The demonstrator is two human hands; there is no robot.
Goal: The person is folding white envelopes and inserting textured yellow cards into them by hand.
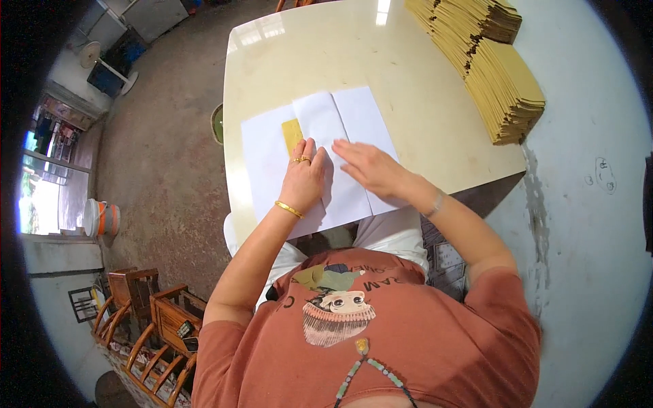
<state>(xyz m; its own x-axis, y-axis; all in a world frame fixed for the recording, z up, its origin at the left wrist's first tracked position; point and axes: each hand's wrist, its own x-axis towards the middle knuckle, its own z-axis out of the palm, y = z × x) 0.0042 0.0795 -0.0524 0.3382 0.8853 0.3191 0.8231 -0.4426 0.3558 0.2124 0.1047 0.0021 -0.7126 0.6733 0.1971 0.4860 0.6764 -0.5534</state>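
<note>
A large white sheet of paper (377,132), creased lengthwise, lies at the near edge of the table. Its middle panel looks raised along one fold. A small yellow piece of paper (291,132) rests on its left part, partly covered. My left hand (304,178) lies flat over the yellow piece's lower end and the fold, fingers stretched out. Just right of it, my right hand (373,168) is over the middle panel with its fingers extended, pointing left. Whether its fingertips press on the paper cannot be told. Neither hand grips anything.
Stacks of yellow folded paper (500,88) stand at the table's far right, against the pale wall (585,204). The cream table (306,58) has a glossy top. On the floor to the left are a white and orange bucket (102,218) and wooden chairs (153,313).
</note>
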